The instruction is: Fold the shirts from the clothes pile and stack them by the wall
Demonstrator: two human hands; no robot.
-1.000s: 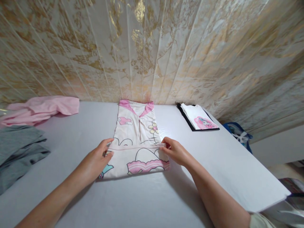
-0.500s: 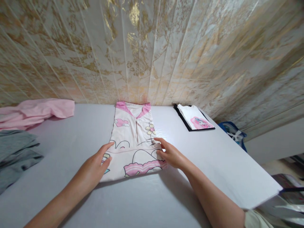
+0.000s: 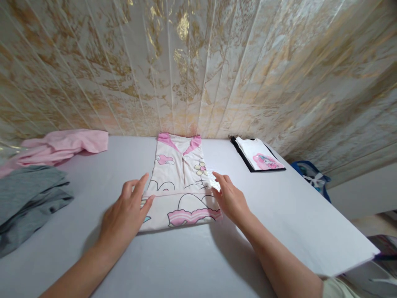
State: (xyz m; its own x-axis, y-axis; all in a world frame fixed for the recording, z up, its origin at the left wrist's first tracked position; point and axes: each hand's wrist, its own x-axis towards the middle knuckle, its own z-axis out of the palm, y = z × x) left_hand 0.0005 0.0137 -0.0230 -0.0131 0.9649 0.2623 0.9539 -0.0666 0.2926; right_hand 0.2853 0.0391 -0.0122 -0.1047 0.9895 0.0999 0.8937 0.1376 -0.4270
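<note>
A cream pyjama top with a pink collar and cartoon prints lies on the white table, its collar toward the curtain. Its lower part is folded up into a flat band across the front. Over the left edge of that band is my left hand, fingers apart, thumb just above the cloth. My right hand hovers at the right edge of the top, its fingers spread and curved. Neither hand grips the cloth; whether the right thumb touches it I cannot tell.
A folded white shirt with a pink print rests on a folded black garment at the back right. Pink cloth and grey cloth lie at the left. A blue bag is beyond the table's right edge. A patterned curtain stands behind.
Both hands have come away from the folded band and risen slightly, with fingers spreading. The pyjama top keeps its shape. My view has shifted a little to the left.
</note>
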